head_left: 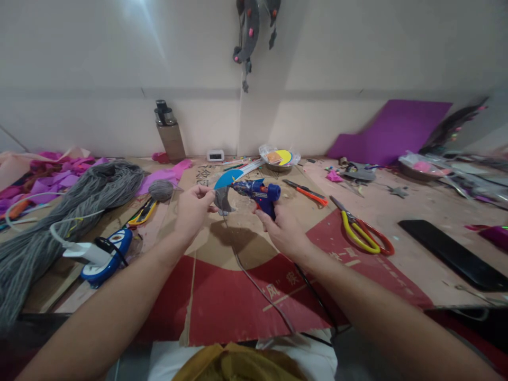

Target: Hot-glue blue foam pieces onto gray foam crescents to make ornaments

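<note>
My left hand (191, 210) pinches a small curved piece, blue on its upper part (227, 179) and grey on its lower part (224, 200). A strand of grey yarn (254, 282) runs from this piece down over the front edge of the cardboard. Wrapped round the handle of a dark blue hot glue gun (265, 194) is my right hand (282, 228). The gun's nozzle points left and is right at the curved piece; I cannot tell whether it touches. Both hands are above a cardboard sheet (234, 254).
Scissors (361, 230), a craft knife (305, 192) and a black phone (452, 253) lie to the right. On the left are grey yarn (91, 196), a yellow cutter (143, 212) and a blue power strip (113, 256). A bowl (278, 167) stands behind.
</note>
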Available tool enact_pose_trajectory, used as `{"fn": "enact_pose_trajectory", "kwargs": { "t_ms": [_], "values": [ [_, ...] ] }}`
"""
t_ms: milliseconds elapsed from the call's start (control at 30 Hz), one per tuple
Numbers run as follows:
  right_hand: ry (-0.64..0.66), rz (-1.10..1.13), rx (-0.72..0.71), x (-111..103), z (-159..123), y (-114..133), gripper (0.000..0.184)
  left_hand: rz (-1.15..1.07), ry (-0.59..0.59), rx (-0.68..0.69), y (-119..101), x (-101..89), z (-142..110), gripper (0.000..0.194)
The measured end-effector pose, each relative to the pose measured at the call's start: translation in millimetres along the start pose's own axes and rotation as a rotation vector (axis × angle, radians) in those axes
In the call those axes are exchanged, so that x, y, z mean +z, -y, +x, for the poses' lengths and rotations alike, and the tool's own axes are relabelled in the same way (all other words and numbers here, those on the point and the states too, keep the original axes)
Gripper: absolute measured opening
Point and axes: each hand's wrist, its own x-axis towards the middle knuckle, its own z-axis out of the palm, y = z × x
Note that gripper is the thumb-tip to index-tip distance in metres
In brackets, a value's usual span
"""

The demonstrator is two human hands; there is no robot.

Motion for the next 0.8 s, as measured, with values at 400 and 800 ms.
{"fn": "enact_pose_trajectory", "kwargs": {
  "t_ms": [400, 800],
  "values": [
    [0.046, 0.02, -0.009, 8, -2, 8, 0.019, 0.053, 0.009, 0.006, 0, 1.1, -1, 0.017],
    [0.034, 0.001, -0.004, 5, -2, 9, 0.016, 0.074, 0.018, 0.024, -3, 0.8, -2, 0.018]
  ]
}}
